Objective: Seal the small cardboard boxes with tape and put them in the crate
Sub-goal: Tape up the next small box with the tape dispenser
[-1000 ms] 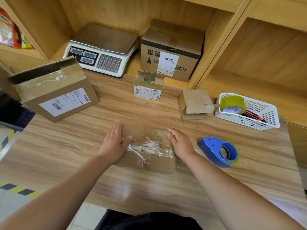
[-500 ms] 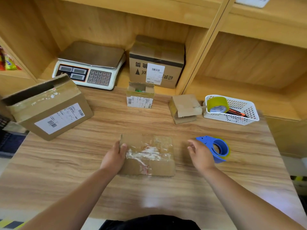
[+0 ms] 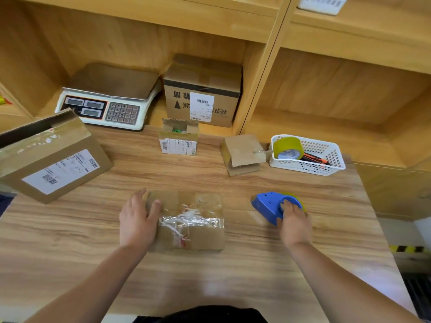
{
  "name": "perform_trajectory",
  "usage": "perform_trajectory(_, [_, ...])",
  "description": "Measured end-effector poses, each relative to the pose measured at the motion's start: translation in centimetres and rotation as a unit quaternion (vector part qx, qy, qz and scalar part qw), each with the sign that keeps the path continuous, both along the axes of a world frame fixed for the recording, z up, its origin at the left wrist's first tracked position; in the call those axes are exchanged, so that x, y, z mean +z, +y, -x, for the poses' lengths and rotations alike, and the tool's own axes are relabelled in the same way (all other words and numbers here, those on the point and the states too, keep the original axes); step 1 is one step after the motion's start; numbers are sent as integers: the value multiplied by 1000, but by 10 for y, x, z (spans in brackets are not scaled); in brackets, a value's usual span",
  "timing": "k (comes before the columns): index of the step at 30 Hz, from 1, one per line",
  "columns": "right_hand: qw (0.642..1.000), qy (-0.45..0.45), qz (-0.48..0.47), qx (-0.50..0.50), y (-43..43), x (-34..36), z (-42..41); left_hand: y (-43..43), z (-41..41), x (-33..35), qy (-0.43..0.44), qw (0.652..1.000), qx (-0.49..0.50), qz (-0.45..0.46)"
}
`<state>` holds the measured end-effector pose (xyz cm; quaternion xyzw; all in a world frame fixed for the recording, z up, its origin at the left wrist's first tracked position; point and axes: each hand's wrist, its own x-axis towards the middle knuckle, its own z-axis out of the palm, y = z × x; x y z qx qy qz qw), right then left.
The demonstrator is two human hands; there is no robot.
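Observation:
A small flat cardboard box (image 3: 193, 220) with old clear tape across its top lies in the middle of the wooden table (image 3: 210, 276). My left hand (image 3: 137, 217) holds the box's left side, thumb on top. My right hand (image 3: 292, 220) grips the blue tape dispenser (image 3: 270, 207) that lies to the right of the box. Farther back stand two more small boxes: one with open flaps and a label (image 3: 179, 137), and one with a loose flap (image 3: 242, 153). No crate shows in this view.
A big labelled carton (image 3: 51, 157) lies at the table's left. A white basket (image 3: 326, 159) with a yellow tape roll (image 3: 288, 148) and a cutter sits at the back right. In the shelf behind stand a weighing scale (image 3: 109, 99) and another carton (image 3: 203, 89).
My right hand left the box, moved right and took hold of the tape dispenser. My left hand slid to the box's left side. The camera tilted up.

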<state>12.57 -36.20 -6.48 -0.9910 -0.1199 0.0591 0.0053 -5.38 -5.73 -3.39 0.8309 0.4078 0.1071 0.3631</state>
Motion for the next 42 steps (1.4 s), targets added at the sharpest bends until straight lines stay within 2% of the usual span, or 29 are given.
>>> perform_trajectory(6, [998, 30, 49, 35, -11, -6, -13, -38, -16, 6, -9, 999, -11, -38])
perform_trajectory(14, [995, 61, 25, 77, -26, -7, -26, -81, -29, 14, -31, 998, -20, -44])
perform_trajectory(19, [992, 20, -19, 122, -35, -1, -26, -101, -39, 26, -45, 998, -31, -9])
perform_trajectory(23, [969, -71, -95, 215, -37, 9, -20, -113, -45, 32, -55, 995, -70, 34])
perform_trajectory(28, [934, -103, -209, 271, -29, 30, -5, -118, -50, 41, -35, 988, -129, 70])
perform_trajectory(32, [914, -87, -237, 318, -22, 40, 3, -109, -46, 46, -35, 983, -166, 68])
perform_trajectory(36, [896, -81, -258, 352, -10, 55, 14, -95, -39, 50, -57, 982, -161, 78])
perform_trajectory(42, [876, -68, -241, 412, 14, 74, 26, -71, -32, 57, -65, 979, -175, 79])
